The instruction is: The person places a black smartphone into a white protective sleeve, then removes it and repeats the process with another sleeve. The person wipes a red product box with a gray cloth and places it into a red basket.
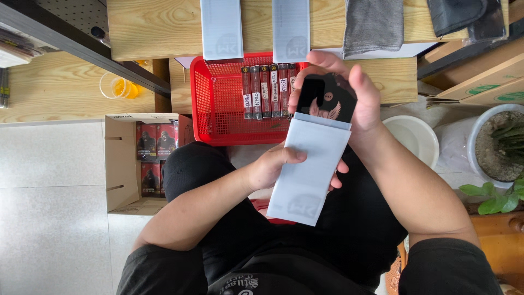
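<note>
Right hand (349, 101) slides black box (326, 99) into white sleeve (310, 166) (left hand (270, 166) steadying).

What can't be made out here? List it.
Head view:
- Lower part of the black printed box: hidden inside the pale grey mailer bag.
- Right hand fingertips: behind the box.
- Left hand fingers: mostly behind the bag.
- Red plastic basket: far edge under the wooden shelf.

Red basket (215, 109) of boxes, cardboard carton (123, 164), potted plant (499, 145), white bowl (417, 139)
</note>
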